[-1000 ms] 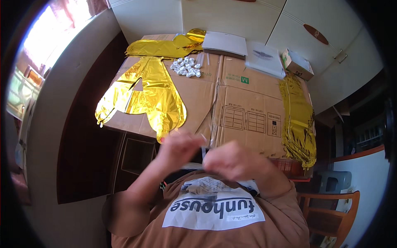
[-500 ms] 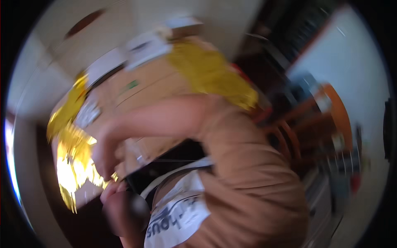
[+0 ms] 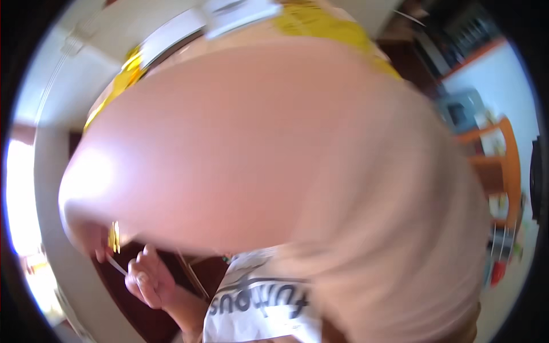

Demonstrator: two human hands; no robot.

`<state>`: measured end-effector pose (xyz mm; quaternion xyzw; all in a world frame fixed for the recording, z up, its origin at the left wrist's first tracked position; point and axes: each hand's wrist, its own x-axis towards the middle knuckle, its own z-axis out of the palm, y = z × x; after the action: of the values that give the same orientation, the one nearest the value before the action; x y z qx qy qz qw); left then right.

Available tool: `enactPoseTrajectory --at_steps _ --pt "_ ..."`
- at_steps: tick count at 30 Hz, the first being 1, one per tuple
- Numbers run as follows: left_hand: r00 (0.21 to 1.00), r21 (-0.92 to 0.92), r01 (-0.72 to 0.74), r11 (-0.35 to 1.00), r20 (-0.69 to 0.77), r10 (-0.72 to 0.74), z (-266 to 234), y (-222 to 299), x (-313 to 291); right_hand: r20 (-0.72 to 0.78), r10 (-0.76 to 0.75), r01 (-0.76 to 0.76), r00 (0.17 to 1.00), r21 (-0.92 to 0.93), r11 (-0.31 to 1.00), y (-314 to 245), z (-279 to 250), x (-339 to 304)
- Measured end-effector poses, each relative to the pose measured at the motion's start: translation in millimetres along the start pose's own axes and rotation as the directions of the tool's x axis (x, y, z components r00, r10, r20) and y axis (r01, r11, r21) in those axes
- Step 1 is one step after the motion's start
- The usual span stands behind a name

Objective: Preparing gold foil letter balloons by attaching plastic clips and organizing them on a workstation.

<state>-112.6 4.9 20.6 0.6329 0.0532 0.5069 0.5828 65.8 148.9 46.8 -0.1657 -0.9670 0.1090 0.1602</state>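
Right arm (image 3: 223,137) now across cardboard (image 3: 243,35), hiding near edge; right hand (image 3: 100,244), left hand (image 3: 150,280) pinching white strip (image 3: 118,265).

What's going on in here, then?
A person's bare left hand and right hand are close together, with a thin white strip running between them; how firmly each grips it is unclear. The bare right arm hides much of the view. Shiny gold foil shows by the right hand, and more gold foil lies beyond the arm.
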Motion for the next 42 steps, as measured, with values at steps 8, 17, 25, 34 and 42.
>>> enactPoseTrajectory --at_steps 8,17,25,34,42 --pt "0.782 0.548 0.137 0.825 -0.571 0.249 23.6 -27.1 45.4 0.06 0.347 -0.306 0.936 0.628 0.716 -154.7 -27.0 -116.5" --pt "0.997 0.232 0.067 0.97 -0.051 -0.056 66.3 -17.9 67.4 -0.158 0.53 -0.401 0.833 0.487 0.776 -139.6 -54.1 -166.1" --pt "0.992 0.355 0.127 0.926 -0.042 -0.119 82.7 -15.0 69.4 -0.143 0.674 -0.383 0.725 0.729 0.567 -118.9 -31.5 -177.8" --pt "1.0 0.034 0.006 0.999 0.017 -0.007 85.7 -22.4 67.7 -0.266 0.597 -0.325 0.757 0.639 0.697 -130.1 -44.2 -173.9" --pt "0.944 0.135 0.132 0.982 0.286 -0.166 85.0 -12.3 73.6 -0.261 0.65 -0.382 0.714 0.633 0.673 -133.3 -81.7 -179.4"
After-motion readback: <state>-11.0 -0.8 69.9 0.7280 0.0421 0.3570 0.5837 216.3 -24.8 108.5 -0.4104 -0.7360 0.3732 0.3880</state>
